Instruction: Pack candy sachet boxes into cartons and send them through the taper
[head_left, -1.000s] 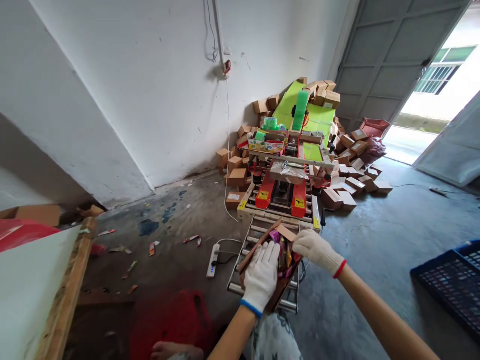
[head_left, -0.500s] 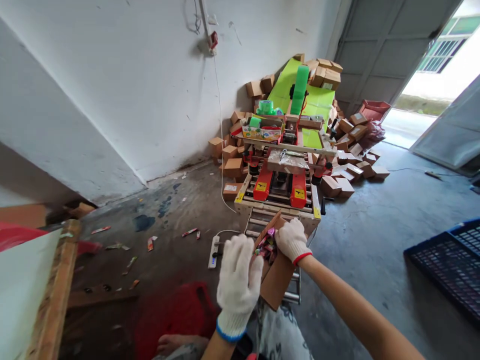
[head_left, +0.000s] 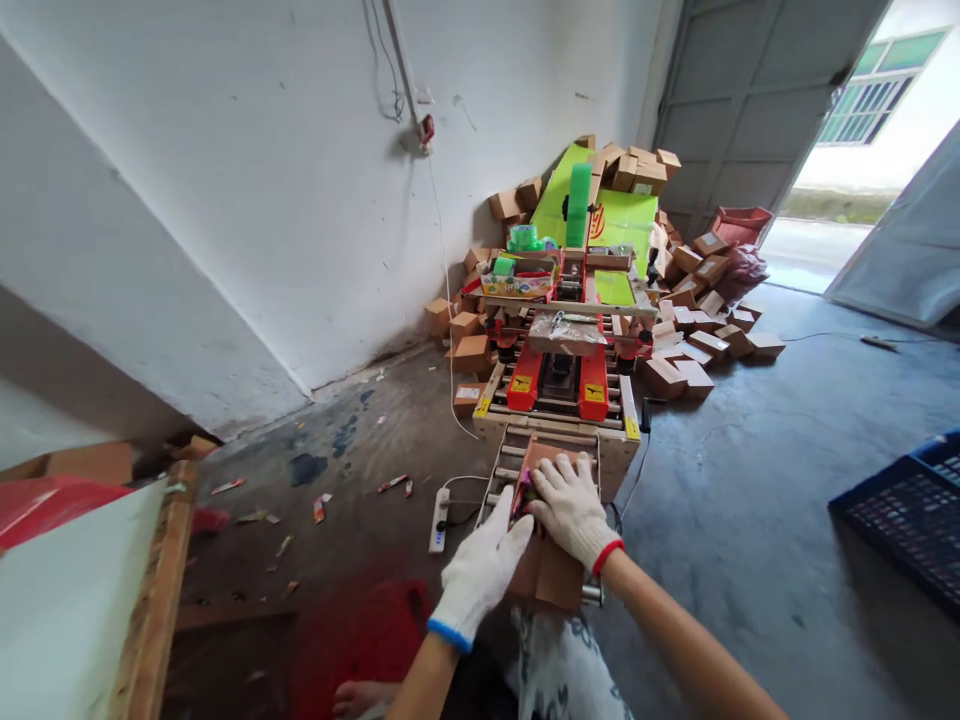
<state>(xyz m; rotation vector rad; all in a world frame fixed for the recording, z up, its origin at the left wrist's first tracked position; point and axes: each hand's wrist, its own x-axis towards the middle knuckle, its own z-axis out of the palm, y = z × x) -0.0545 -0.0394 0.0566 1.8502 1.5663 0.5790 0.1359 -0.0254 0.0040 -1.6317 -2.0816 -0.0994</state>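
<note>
A cardboard box [head_left: 551,575] lies lengthwise on the roller conveyor [head_left: 512,452] in front of me, its near flap sticking out towards my lap. Small wrapped pieces, pink and purple, show through a gap along its left side. My right hand [head_left: 571,503], in a white knit glove with a red cuff, rests across the box top with fingers spread. On the box's left edge lies my left hand [head_left: 484,555], gloved with a blue cuff, its fingers stretched forward along the side. The two hands nearly meet at the thumbs and hide much of the contents.
Just ahead stands a red carton-sealing machine [head_left: 526,380] with a green tape roll [head_left: 578,205]. Heaped cardboard boxes [head_left: 709,350] lie behind and right of it. A power strip [head_left: 439,520] is on the floor, left of the conveyor. A blue crate [head_left: 907,510] stands at right.
The box has turned straighter along the conveyor. My left hand has come down from the air onto its left edge. My right hand has opened from a curled grip and flattened over the top.
</note>
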